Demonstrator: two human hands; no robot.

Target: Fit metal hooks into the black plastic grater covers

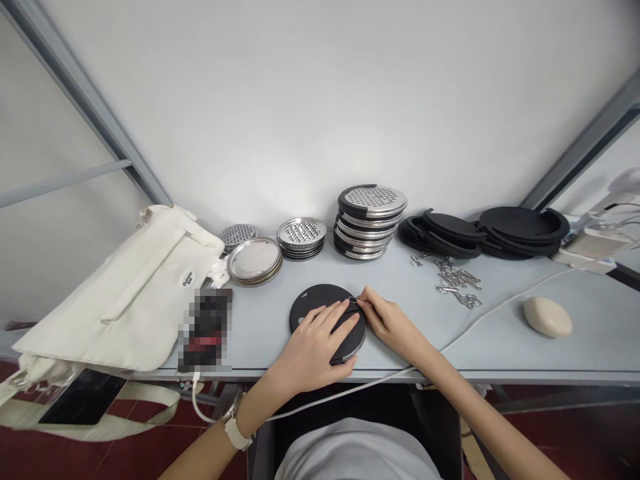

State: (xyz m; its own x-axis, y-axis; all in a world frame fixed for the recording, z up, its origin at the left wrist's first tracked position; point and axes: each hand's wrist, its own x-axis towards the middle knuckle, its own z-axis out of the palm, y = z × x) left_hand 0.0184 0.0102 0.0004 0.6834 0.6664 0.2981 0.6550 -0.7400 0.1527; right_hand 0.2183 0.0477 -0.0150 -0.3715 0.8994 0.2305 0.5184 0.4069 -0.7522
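A round black disc-shaped holder (313,301) with a silvery rim at its near right lies on the table in front of me. Across its top rests my left hand (313,347), fingers spread over the surface and thumb at the near edge, holding it. At the disc's far right edge, my right hand (383,317) pinches a small metal clasp (353,300) with a ring-like end. The left fingertips lie close beside that clasp. How the clasp meets the disc is partly hidden by fingers.
Behind stand stacked rimmed graters (375,200), grater plates (301,232), plain metal discs (254,260) and black holders (523,230). Loose metal clasps (457,277) lie right, near a cream rounded object (547,317). A white bag (130,293) sits left; a white cable (480,327) crosses the table.
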